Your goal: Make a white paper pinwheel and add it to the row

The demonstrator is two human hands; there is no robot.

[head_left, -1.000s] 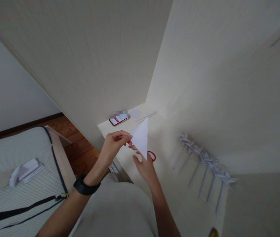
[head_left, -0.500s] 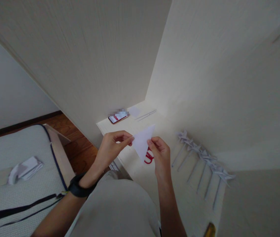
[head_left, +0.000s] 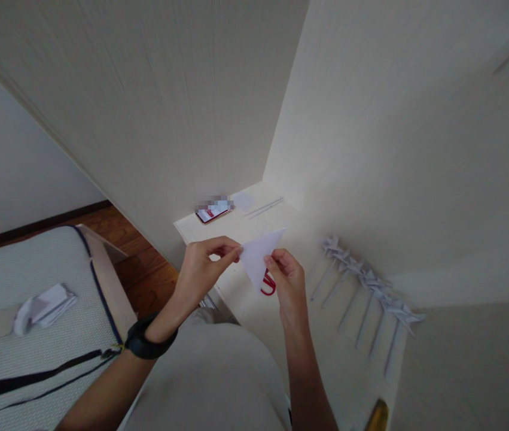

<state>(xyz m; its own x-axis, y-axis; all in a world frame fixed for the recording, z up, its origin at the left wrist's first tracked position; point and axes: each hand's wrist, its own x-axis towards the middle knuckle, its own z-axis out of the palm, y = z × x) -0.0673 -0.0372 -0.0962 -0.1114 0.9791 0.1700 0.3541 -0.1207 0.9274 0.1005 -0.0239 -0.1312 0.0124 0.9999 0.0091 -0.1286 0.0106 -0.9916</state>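
A white sheet of paper [head_left: 258, 254], folded to a triangle, is held up over the white tabletop [head_left: 254, 326]. My left hand [head_left: 212, 263] pinches its left corner between thumb and fingers. On the opposite long edge, my right hand [head_left: 286, 275] grips the paper with thumb and curled fingers. Behind the paper and beside my right hand, the red handles of scissors [head_left: 268, 288] show in part; their blades are hidden.
To the right lie several paper pinwheels on sticks [head_left: 371, 284] in a row along the wall. At the back are a phone [head_left: 213, 209], a white paper piece [head_left: 243, 200] and thin white sticks [head_left: 265, 208]. A mattress [head_left: 21, 269] with folded white papers [head_left: 50, 305] is at left.
My right hand has shifted slightly left along with the paper's edge, and the scissor handles are a bit more covered. Both hands keep their hold on the paper.
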